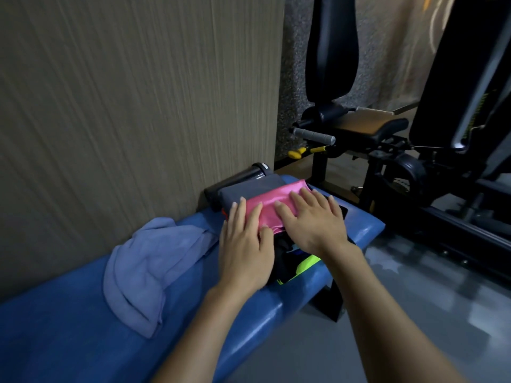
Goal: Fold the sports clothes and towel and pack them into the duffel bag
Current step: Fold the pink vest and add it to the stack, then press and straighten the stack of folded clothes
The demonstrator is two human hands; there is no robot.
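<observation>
Here both hands lie flat with straight fingers, pressing rather than gripping: the left hand [244, 244] covers the near left corner of the folded pink garment [272, 207], and the right hand [312, 219] presses its middle and right side. Just beyond the fingertips sits a folded grey garment [249, 190], and past that a dark cylinder [237, 179] lies against the wall. Directly under the wrists is a dark opening showing black fabric with neon yellow trim [305, 265]; it looks like the duffel bag's mouth, though I cannot tell for sure. Well to the left of the left hand, the blue towel [146, 272] lies crumpled and unfolded on the blue table [69, 341].

The risks, as I judge them: the pink fabric looks slick, so lifting it without a firm pinch on both ends could let the folds slide open. The pile sits near the table's right edge, beside the right hand, so a sideways shove might tip it to the floor. The towel is bulky; packed loosely, it may crowd out the clothes.
</observation>
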